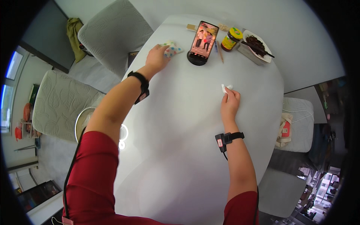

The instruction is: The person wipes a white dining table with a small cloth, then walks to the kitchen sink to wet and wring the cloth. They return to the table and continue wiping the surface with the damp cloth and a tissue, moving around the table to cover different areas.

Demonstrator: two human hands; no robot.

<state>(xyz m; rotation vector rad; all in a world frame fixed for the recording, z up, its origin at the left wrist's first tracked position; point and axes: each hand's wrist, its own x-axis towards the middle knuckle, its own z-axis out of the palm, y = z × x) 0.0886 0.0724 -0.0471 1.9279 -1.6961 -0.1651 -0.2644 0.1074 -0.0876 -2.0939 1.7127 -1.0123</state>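
Observation:
At the far left side of the white table [180, 118], my left hand [157, 57] has its fingers on a white cloth with coloured dots [173, 50]. The cloth lies bunched on the tabletop, partly hidden by the fingers. Between the thumb and fingertips of my right hand [231, 104] is a crumpled white tissue [225, 87], at the right of the table. A phone [204, 40] leans upright on a black round stand [197, 59] beyond both hands, its screen lit with a picture of people.
Right of the phone are pencils [220, 53], a yellow-lidded jar [232, 39] and a white dish of dark food [254, 45] with chopsticks [263, 51] across it. Grey padded chairs [64, 104] stand at the left, one holding a metal bowl [79, 119].

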